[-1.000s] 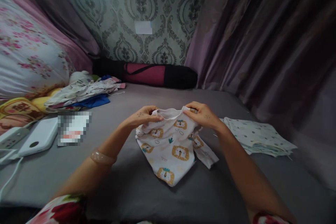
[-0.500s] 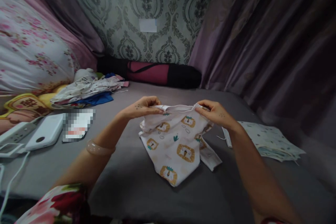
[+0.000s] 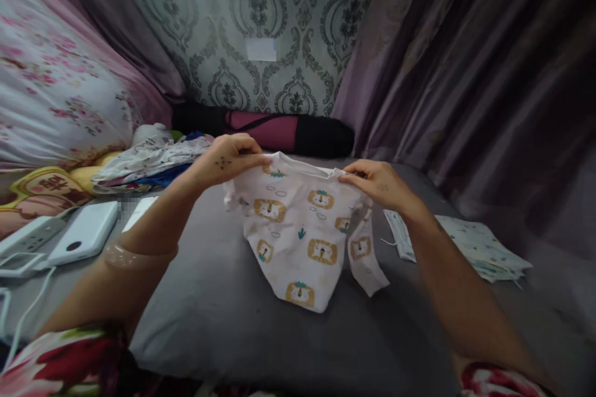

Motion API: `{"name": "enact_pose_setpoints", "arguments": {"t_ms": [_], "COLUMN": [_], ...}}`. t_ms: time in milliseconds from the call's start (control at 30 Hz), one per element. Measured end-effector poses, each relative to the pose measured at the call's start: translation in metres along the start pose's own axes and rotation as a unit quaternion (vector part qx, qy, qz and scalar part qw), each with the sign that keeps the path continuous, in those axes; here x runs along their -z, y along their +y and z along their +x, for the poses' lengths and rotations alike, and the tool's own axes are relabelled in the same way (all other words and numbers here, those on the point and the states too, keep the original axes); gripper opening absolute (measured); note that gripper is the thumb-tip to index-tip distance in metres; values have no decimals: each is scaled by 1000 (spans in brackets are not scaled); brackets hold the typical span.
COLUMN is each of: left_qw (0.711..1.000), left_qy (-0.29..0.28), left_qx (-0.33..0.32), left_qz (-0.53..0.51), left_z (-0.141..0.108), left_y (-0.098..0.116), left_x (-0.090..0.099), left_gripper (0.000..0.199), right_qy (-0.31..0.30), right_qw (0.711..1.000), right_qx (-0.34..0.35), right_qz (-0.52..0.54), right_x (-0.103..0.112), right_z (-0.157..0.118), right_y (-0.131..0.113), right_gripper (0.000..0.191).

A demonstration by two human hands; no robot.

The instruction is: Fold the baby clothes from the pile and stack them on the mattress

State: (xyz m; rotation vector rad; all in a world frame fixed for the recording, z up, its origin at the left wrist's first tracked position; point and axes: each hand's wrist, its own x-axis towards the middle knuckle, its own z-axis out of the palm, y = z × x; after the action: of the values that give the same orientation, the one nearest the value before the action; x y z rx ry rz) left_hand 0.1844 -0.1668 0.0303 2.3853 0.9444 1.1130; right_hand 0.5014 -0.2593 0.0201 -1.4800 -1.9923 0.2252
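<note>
A white baby bodysuit point(image 3: 298, 229) printed with orange lion faces hangs between my hands over the grey bed sheet point(image 3: 209, 304). My left hand point(image 3: 233, 158) pinches it at one shoulder, beside the neckline. At the opposite shoulder, my right hand point(image 3: 372, 183) grips the cloth between thumb and fingers. The neck opening stretches between the two grips. One long sleeve dangles below my right hand; the other is bunched up under my left. The bottom of the garment narrows to a tip near the sheet.
Folded pale printed cloth point(image 3: 484, 248) lies at right. Crumpled clothes point(image 3: 149, 161) and a yellow cushion point(image 3: 51, 189) are at left, near a white power bank point(image 3: 84, 232) and a power strip point(image 3: 28, 236). A black and maroon long bag point(image 3: 270, 130) rests against the wall.
Both hands have risen and spread apart, the left one moving farther, up and leftward. The bodysuit is lifted and pulled flatter, and its right-side sleeve now hangs down.
</note>
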Motion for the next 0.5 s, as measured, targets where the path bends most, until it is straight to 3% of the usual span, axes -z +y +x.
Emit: {"name": "enact_pose_setpoints", "arguments": {"t_ms": [133,233,300,367,400,500], "left_qw": [997,988,990,997,996,981], "left_qy": [45,136,135,71,73,182], "left_qx": [-46,-62,-27,13,25,12], "left_qz": [44,46,4,-28,-38,-71], "left_z": [9,13,16,19,21,26], "left_y": [28,45,42,30,23,7], "left_x": [50,76,78,71,67,60], "left_gripper": [19,17,13,10,10,14], "right_qy": [47,155,152,82,60,101], "right_qw": [997,983,982,991,992,988], "right_qx": [63,87,88,96,102,100], "right_qz": [10,51,67,52,43,65], "right_x": [29,47,49,45,42,37], "right_z": [21,36,47,57,62,74], "right_y": [-27,-49,-57,-58,-57,-48], "right_gripper": [24,29,33,36,36,37]}}
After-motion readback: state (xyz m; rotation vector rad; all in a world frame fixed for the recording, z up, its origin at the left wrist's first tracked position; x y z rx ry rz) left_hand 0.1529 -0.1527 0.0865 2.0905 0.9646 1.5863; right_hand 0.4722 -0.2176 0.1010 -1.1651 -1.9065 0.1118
